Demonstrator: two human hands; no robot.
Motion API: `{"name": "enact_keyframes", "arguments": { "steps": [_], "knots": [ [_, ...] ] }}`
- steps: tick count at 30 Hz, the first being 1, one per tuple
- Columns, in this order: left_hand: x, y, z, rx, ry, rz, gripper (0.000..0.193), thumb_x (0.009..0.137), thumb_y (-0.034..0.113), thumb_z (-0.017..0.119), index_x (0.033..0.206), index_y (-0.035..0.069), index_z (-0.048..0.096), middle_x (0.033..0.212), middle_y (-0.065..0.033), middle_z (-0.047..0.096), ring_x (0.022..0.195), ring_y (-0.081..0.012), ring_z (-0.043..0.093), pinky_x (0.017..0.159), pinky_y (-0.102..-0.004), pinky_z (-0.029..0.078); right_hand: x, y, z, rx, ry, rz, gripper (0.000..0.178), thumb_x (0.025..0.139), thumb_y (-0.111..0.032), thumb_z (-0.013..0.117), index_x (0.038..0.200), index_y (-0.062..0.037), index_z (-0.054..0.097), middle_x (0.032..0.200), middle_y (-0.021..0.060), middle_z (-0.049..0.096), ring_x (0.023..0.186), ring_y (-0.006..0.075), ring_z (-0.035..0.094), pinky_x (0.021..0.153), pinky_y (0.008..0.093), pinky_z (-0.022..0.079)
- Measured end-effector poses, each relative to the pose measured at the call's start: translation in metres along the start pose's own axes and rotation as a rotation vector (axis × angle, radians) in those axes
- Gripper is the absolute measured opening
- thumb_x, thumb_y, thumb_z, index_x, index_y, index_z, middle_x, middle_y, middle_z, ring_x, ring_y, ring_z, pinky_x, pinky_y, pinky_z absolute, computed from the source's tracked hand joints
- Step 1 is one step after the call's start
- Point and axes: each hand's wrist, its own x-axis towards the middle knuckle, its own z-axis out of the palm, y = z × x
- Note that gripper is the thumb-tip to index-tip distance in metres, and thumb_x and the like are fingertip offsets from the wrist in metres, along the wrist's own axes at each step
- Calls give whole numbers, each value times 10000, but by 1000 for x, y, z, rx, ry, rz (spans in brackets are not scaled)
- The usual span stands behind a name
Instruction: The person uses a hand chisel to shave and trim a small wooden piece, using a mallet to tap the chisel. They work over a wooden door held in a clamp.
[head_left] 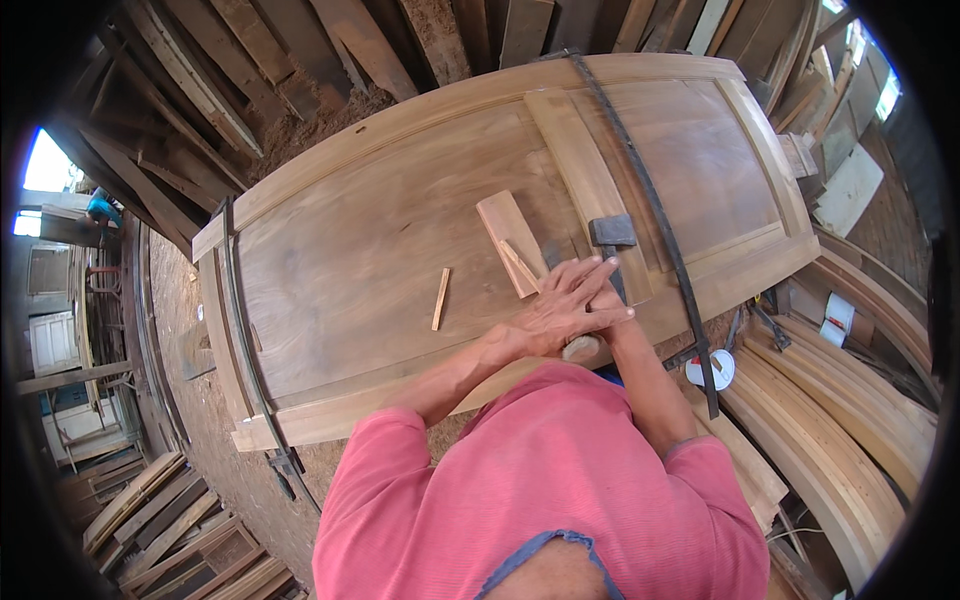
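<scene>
A large panelled wooden door (390, 230) lies flat before me. Over its near rail my left hand (565, 305) lies across my right hand (612, 303), its fingers stretched out and apart. Most of my right hand's fingers are hidden beneath it. Just beyond both hands is a hammer (612, 231) with a dark blocky head. A rounded wooden handle end (580, 348) pokes out on the near side; the hands cover what joins it. Left of the hands, a short board (508, 230) carries a thin wood strip (519, 266). Another small strip (441, 299) lies apart on the panel.
Long metal bar clamps cross the door at the left (240, 310) and right (650, 190). Planks lean behind it (370, 45). Curved boards (820, 420) and a white tub (711, 370) are at the right. Stacked lumber (170, 520) fills the lower left.
</scene>
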Motion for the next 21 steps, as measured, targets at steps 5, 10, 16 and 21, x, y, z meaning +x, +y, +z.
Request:
{"name": "enact_keyframes", "arguments": {
  "steps": [5, 10, 16, 21],
  "knots": [
    [2, -57, 1, -787, 343, -438, 241, 817, 106, 742, 1035, 64, 645, 877, -57, 675, 809, -148, 640, 738, -298, 516, 34, -3, -30, -1558, 309, -331, 576, 883, -344, 623, 1309, 16, 480, 1214, 239, 576, 1103, 358, 581, 960, 468, 458],
    [8, -111, -3, -577, 555, -716, 173, 846, 156, 743, 912, 44, 629, 748, 7, 619, 699, -69, 574, 620, -238, 477, 32, 13, -68, -1878, 511, -126, 697, 833, -267, 694, 1378, 7, 356, 1256, 293, 522, 1123, 443, 546, 956, 495, 452],
    [-5, -139, 10, -585, 569, -672, 152, 817, 125, 746, 866, 36, 633, 769, -23, 626, 702, -99, 553, 662, -258, 479, 52, 5, -89, -1716, 525, -98, 674, 765, -275, 735, 1301, 13, 444, 1169, 295, 578, 1094, 422, 581, 918, 488, 478],
    [-2, -130, 13, -520, 603, -659, 113, 856, 122, 717, 858, 26, 657, 740, -10, 626, 684, -74, 556, 629, -239, 469, 26, -21, -72, -1238, 382, -186, 370, 677, -266, 655, 865, 51, 623, 803, 207, 631, 780, 353, 617, 686, 435, 473]
  ]
}}
